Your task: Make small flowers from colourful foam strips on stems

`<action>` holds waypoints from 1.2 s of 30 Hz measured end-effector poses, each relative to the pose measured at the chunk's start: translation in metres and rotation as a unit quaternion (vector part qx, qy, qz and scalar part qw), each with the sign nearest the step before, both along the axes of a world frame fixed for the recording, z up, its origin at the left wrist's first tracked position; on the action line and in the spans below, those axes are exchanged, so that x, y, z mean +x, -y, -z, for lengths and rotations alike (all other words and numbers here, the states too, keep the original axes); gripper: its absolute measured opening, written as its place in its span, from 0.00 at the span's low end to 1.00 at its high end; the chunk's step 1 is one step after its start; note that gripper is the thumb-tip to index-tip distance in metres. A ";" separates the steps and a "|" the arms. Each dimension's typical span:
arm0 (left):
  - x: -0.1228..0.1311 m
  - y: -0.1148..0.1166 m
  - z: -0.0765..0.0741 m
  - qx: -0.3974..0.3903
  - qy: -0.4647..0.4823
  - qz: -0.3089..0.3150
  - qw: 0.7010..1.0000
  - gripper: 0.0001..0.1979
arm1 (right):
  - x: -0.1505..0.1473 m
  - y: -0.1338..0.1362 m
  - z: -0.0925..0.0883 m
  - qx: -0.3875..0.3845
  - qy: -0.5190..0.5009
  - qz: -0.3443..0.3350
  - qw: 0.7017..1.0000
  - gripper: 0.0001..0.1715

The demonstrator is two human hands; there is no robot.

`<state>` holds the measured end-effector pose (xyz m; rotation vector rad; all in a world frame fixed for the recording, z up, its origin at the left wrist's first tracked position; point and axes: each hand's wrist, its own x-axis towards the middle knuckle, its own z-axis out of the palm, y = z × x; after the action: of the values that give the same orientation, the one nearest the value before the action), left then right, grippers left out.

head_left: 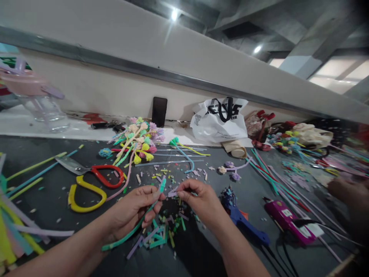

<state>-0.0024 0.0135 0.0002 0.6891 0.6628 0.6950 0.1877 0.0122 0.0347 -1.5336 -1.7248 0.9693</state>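
My left hand [138,207] is closed around a green pipe cleaner [123,239]; its thicker upper tip sticks up past my thumb, and its tail slants down to the left. Close beside that tip, my right hand [200,196] pinches a short lilac pipe-cleaner piece [172,193], partly hidden by the fingers. Cut green and lilac bits [158,236] are heaped on the dark table below both hands. Left of my left hand lie scissors [75,166] with one red and one yellow handle. A blue glue gun [248,227] rests right of my right forearm.
Pipe-cleaner flowers [141,140] are bunched at the back, near a standing phone [159,111] and a white bag [219,125]. A clear bottle [43,104] stands far left. At right are a magenta device [284,219] with cords and another person's blurred hand [344,192].
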 end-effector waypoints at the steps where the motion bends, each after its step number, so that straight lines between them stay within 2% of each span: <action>1: 0.000 0.000 0.000 -0.001 -0.004 0.005 1.000 0.08 | 0.002 0.000 0.000 0.007 -0.005 -0.009 1.000 0.03; 5: -0.001 0.002 -0.001 -0.008 -0.016 0.030 0.999 0.08 | 0.004 0.004 -0.002 0.060 0.005 -0.041 0.997 0.03; 15: 0.002 0.006 -0.001 0.003 -0.047 0.074 0.996 0.10 | -0.001 0.008 -0.007 0.195 0.124 -0.107 0.967 0.09; 29: 0.002 0.007 -0.001 0.024 -0.070 0.112 0.991 0.11 | -0.002 0.011 -0.004 0.242 0.193 -0.124 0.943 0.11; 36: 0.003 0.008 -0.002 0.035 -0.078 0.128 0.988 0.12 | -0.001 0.014 -0.005 0.242 0.214 -0.129 0.937 0.11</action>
<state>0.0003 0.0052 0.0022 0.8824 0.6810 0.4322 0.1864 -0.0018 0.0394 -1.2644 -2.3032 0.2785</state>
